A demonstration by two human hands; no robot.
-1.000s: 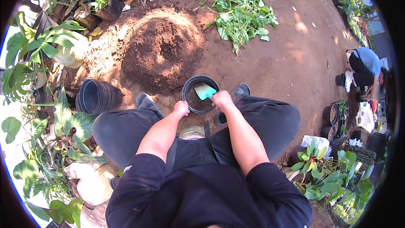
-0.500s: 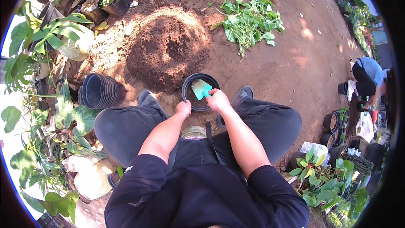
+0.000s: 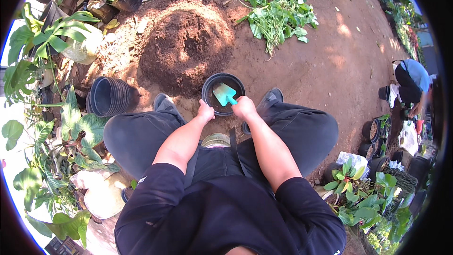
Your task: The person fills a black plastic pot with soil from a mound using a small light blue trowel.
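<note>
A round black plant pot stands between my feet, with some dark soil visible inside. My left hand grips the pot's near left rim. In my right hand is the handle of a turquoise hand trowel, its blade inside the pot and pointing up and left. Just beyond the pot rises a mound of brown soil with a hollow in its middle.
Nested black pots lie to the left of my feet. A heap of leafy green cuttings rests on the bare ground at the far right. Potted plants line the left side and lower right. Another person bends over at the far right.
The pot, both hands and the trowel sit slightly higher in the view. The trowel blade is still inside the pot, turned a little, and both hands keep their hold.
</note>
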